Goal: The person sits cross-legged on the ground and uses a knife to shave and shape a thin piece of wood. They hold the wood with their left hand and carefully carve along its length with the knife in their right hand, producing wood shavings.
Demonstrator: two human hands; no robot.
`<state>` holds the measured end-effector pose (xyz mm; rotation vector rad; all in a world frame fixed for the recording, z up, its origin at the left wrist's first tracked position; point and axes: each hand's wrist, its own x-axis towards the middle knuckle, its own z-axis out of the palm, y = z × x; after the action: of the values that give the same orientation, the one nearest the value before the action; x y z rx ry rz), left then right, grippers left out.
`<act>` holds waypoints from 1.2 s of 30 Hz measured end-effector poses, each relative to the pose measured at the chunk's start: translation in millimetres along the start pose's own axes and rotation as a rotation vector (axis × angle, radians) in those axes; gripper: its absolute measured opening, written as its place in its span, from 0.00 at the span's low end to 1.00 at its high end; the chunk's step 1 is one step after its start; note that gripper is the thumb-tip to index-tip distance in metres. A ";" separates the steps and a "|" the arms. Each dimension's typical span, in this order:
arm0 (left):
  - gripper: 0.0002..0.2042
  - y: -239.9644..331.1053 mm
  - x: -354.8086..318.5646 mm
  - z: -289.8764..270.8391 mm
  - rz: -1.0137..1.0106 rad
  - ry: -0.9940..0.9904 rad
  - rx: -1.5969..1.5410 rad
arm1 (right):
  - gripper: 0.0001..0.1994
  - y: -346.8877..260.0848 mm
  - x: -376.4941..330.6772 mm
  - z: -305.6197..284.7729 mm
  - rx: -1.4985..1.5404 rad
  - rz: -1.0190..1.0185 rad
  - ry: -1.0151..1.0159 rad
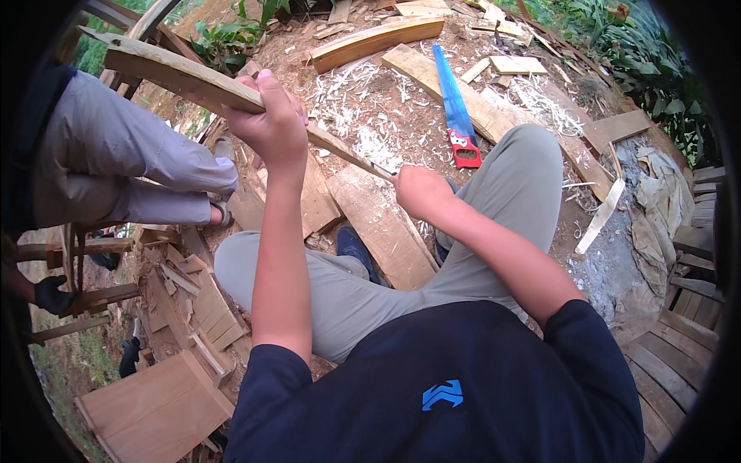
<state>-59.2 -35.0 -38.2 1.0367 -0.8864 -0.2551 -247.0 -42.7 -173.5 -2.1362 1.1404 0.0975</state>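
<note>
My left hand [272, 116] is wrapped round a long, narrow wooden board [177, 76], which slants from the upper left down toward my right hand. In front of my right knee, my right hand [423, 191] is closed in a fist at the board's lower end. A thin dark sliver shows where fist and wood meet; what the fist holds is hidden by the fingers. Below the board, a wide plank [382, 231] lies on the ground between my feet. Beyond my right hand, a handsaw [455, 100] with a blue blade and red handle rests against a plank.
Wood shavings [347, 104] cover the dirt ahead. A curved wooden piece [378, 43] lies at the back. Another person's legs [131, 147] stand close on the left, near a gloved hand [54, 295]. A wooden panel [154, 409] is lower left, slatted wood [679, 347] at the right.
</note>
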 end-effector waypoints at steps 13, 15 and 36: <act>0.12 25.5 13.7 3.4 0.090 -0.024 -0.086 | 0.17 30.2 8.8 15.0 0.887 0.181 -0.311; 0.12 17.4 13.6 2.7 0.054 -0.013 -0.098 | 0.16 26.5 8.3 15.3 1.195 0.331 -0.456; 0.09 27.6 40.2 23.4 0.007 -0.183 -0.388 | 0.15 13.7 15.4 -48.0 0.829 0.109 0.169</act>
<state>-56.6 -58.6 10.4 0.6565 -0.9591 -0.5014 -259.8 -87.9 -150.7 -1.3594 1.1262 -0.4421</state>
